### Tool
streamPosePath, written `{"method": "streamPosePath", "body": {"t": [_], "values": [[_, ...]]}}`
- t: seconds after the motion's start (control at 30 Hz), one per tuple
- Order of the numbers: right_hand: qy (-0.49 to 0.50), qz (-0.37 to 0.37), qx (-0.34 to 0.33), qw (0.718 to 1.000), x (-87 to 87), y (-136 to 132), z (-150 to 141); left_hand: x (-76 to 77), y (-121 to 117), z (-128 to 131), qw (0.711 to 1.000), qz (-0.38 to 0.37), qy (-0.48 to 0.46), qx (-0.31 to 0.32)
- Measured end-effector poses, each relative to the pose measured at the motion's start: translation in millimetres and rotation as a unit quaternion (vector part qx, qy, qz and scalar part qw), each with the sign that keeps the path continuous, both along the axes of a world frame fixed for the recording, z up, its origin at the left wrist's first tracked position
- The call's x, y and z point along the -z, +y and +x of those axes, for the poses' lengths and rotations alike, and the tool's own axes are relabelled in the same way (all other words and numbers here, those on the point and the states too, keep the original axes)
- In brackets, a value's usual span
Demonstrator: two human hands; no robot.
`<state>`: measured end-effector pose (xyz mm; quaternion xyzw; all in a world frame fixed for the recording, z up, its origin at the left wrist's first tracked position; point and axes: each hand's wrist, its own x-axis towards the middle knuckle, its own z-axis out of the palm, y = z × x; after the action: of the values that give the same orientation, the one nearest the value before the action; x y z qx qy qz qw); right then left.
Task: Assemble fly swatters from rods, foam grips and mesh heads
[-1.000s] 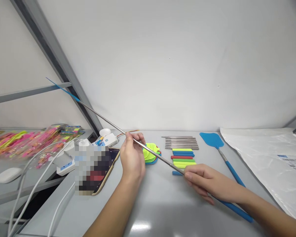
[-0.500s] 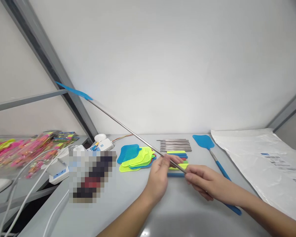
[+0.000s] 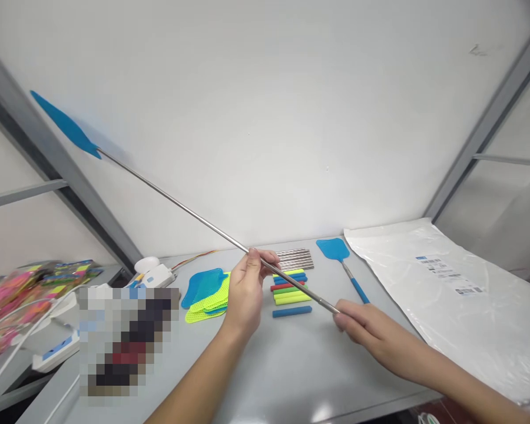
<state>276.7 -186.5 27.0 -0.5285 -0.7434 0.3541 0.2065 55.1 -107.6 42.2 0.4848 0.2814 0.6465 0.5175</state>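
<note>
Your left hand (image 3: 246,291) and right hand (image 3: 362,323), fingers (image 3: 257,257) of both clamped on a long steel rod (image 3: 176,202), blue plastic swatter head (image 3: 64,125) at its far end, up at ten o'clock, neon-yellow and blue mesh swatter heads (image 3: 205,297) at nine from your left hand, coloured foam tubes (image 3: 289,288) at three

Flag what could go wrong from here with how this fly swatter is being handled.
The long steel rod, held by the left hand and right hand, reaches far out, so its blue head could strike the grey metal strut. Its lower end could also knock the coloured foam sleeves lying just below it out of their row.
</note>
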Motion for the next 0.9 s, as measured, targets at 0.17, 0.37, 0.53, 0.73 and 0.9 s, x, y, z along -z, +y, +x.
{"method": "streamPosePath", "body": {"t": [0.17,0.37,0.53,0.73,0.9], "values": [[-0.003,0.037,0.021,0.999,13.2,-4.8,9.2,7.9,4.1,-2.0,1.0,0.019,0.025,-0.003],[-0.036,0.066,0.036,0.997,36.1,-2.0,2.6,30.6,0.9,-5.2,0.997,0.024,0.078,-0.001],[-0.009,0.075,0.043,0.996,46.8,-2.0,-2.2,38.8,-5.2,-4.9,0.99,0.043,0.131,-0.005],[-0.013,0.086,0.052,0.995,58.8,-4.6,0.4,36.4,-8.3,-4.1,0.993,0.046,0.092,-0.06],[-0.025,0.104,0.06,0.992,68.7,-4.6,-0.3,40.8,-12.5,3.2,0.997,0.011,0.059,-0.043]]}}
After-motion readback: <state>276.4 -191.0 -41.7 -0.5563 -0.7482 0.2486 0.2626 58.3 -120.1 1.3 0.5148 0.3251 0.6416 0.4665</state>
